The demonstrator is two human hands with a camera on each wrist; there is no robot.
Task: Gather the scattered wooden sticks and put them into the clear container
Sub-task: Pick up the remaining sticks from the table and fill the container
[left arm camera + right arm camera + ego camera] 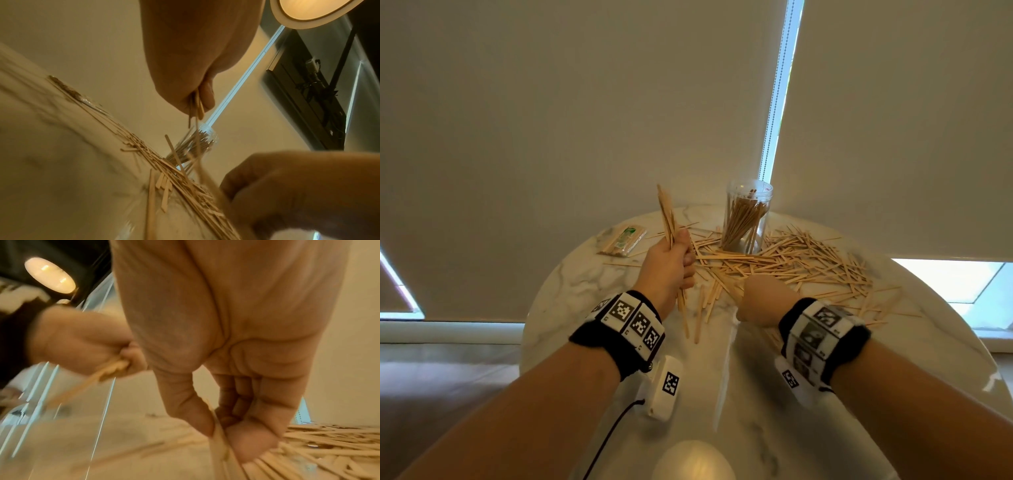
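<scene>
Roughly a third done, I'd judge: clear container (748, 219) partly filled. My left hand (671, 263) clenches a bundle of sticks (667, 214) left of it; right hand (763, 299) pinches more from the scattered pile (808, 260) covering the bench (571, 281) around it.

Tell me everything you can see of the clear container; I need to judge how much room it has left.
The clear container is a tall transparent cylinder, plastic by its look, open-topped with a ridged rim. It stands upright at the far side of the marble table, before the window blind. Wooden sticks lean inside it, reaching near the rim with gaps between them. Scattered sticks lie round its base. Neither hand touches it.
</scene>
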